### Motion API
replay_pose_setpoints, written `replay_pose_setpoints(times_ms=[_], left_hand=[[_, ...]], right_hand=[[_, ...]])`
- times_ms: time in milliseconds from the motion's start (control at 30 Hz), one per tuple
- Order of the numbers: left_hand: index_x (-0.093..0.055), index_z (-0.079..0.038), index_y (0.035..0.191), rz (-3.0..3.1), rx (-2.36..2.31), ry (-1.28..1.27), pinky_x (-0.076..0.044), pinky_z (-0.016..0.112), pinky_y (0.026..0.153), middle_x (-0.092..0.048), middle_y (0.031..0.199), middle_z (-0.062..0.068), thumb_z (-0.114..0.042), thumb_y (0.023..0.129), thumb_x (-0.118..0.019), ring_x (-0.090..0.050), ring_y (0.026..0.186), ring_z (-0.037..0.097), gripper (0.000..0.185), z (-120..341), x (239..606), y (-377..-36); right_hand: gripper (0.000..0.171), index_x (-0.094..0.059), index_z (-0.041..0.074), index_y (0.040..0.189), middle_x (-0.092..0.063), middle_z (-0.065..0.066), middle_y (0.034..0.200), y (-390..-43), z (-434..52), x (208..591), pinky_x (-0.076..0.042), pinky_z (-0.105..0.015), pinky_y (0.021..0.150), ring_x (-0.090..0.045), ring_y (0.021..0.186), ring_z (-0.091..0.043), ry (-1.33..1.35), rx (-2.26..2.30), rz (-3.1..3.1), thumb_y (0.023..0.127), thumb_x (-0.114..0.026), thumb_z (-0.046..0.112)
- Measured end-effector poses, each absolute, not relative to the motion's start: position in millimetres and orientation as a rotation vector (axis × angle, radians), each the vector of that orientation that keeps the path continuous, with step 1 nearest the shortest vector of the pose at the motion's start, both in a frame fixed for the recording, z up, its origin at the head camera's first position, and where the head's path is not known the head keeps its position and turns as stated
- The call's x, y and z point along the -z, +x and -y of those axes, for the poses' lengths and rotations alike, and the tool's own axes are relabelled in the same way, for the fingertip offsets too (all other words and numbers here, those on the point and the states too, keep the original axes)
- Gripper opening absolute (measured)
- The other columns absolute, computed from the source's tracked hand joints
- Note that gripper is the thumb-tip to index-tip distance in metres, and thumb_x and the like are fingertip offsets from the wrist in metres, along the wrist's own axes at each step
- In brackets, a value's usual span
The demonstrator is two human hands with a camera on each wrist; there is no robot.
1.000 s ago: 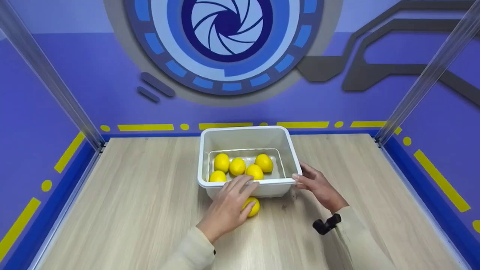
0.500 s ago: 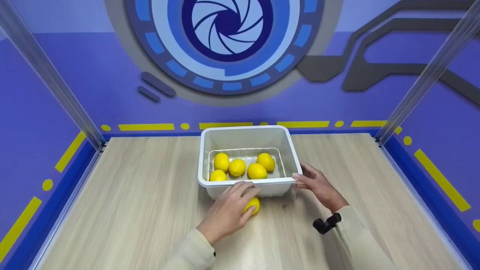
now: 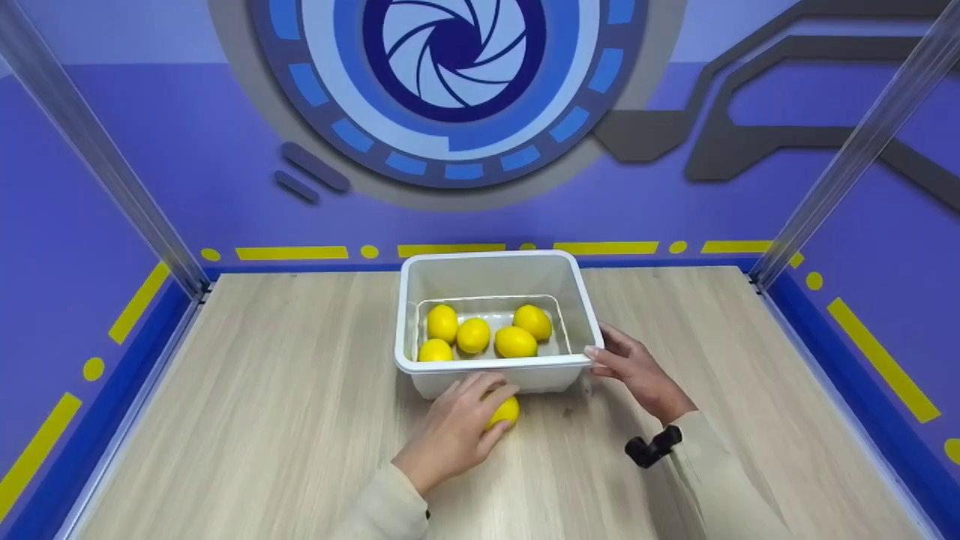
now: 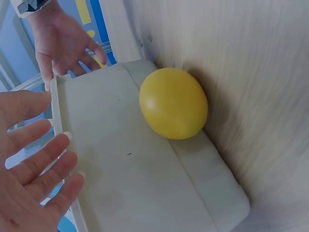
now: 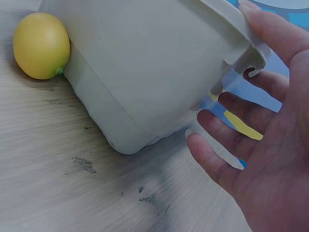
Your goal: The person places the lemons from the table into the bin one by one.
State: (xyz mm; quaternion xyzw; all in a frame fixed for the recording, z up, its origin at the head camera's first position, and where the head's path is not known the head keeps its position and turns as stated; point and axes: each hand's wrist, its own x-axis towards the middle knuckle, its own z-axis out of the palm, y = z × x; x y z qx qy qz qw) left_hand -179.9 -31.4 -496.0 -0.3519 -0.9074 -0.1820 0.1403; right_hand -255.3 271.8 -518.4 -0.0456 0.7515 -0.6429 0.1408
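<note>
A lemon [image 3: 504,412] lies on the table right against the front wall of a white plastic bin [image 3: 487,365]. My left hand [image 3: 454,431] overlaps this fruit in the head view. The left wrist view shows the same hand [image 4: 36,169] near the bin's rim, fingers spread and relaxed, apart from the lemon [image 4: 174,103]. With my right hand [image 3: 637,379] I hold the bin's front right corner. In the right wrist view the thumb lies on top of the rim, and the index finger [image 5: 265,82] reaches beneath it. Several more lemons [image 3: 442,324] lie inside the bin.
The wooden tabletop [image 3: 285,390] is bounded by blue and purple printed panels at the back and sides. Transparent posts [image 3: 847,142] stand at the back corners. A black device [image 3: 652,448] is worn on my right wrist.
My left hand has drawn back from the bin's front rim, down toward the lemon outside. Some lemons in the bin have rolled slightly. My right hand stays at the corner.
</note>
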Motion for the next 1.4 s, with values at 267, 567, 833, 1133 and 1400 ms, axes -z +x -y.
replay_pose_setpoints(times_ms=[267,567,833,1133,1400], left_hand=[[-0.059,-0.021,0.129,2.665,0.534,-1.005,-0.052,0.033,0.088,-0.059,0.123,-0.002,-0.030,0.089,-0.068,-0.056,0.114,0.014,0.042,29.0,502.7,-178.1],[-0.059,-0.020,0.129,2.718,0.510,-0.988,-0.053,0.042,0.094,-0.059,0.127,0.001,-0.031,0.090,-0.066,-0.057,0.117,0.017,0.041,25.2,511.7,-178.9],[-0.059,-0.021,0.129,2.793,0.516,-0.952,-0.051,0.039,0.097,-0.059,0.126,0.000,-0.032,0.091,-0.065,-0.056,0.117,0.016,0.040,25.2,520.5,-183.1],[-0.059,-0.020,0.128,2.819,0.523,-0.941,-0.051,0.037,0.095,-0.058,0.125,0.000,-0.033,0.091,-0.065,-0.056,0.113,0.016,0.039,25.5,526.8,-185.9],[-0.059,-0.021,0.128,2.851,0.516,-0.936,-0.052,0.037,0.092,-0.058,0.126,0.001,-0.033,0.091,-0.065,-0.056,0.112,0.016,0.039,23.8,532.5,-188.7]], right_hand=[[0.070,-0.027,0.011,0.153,-0.029,-0.017,0.157,-256.4,-272.8,519.0,-0.049,-0.041,0.102,-0.049,0.130,-0.031,-0.122,1.850,-2.182,0.095,-0.060,0.030],[0.070,-0.027,0.011,0.153,-0.030,-0.017,0.156,-256.0,-272.1,519.0,-0.047,-0.046,0.104,-0.050,0.129,-0.032,-0.104,1.865,-2.178,0.094,-0.061,0.030],[0.069,-0.027,0.010,0.152,-0.031,-0.017,0.156,-255.2,-271.6,518.1,-0.044,-0.048,0.106,-0.051,0.127,-0.027,-0.103,1.860,-2.172,0.095,-0.060,0.029],[0.068,-0.027,0.011,0.152,-0.031,-0.017,0.156,-255.4,-271.5,519.0,-0.044,-0.048,0.106,-0.053,0.125,-0.023,-0.098,1.857,-2.173,0.095,-0.060,0.029],[0.067,-0.028,0.009,0.152,-0.032,-0.018,0.155,-255.9,-272.5,519.9,-0.045,-0.046,0.105,-0.057,0.117,-0.015,-0.100,1.872,-2.162,0.096,-0.060,0.027]])
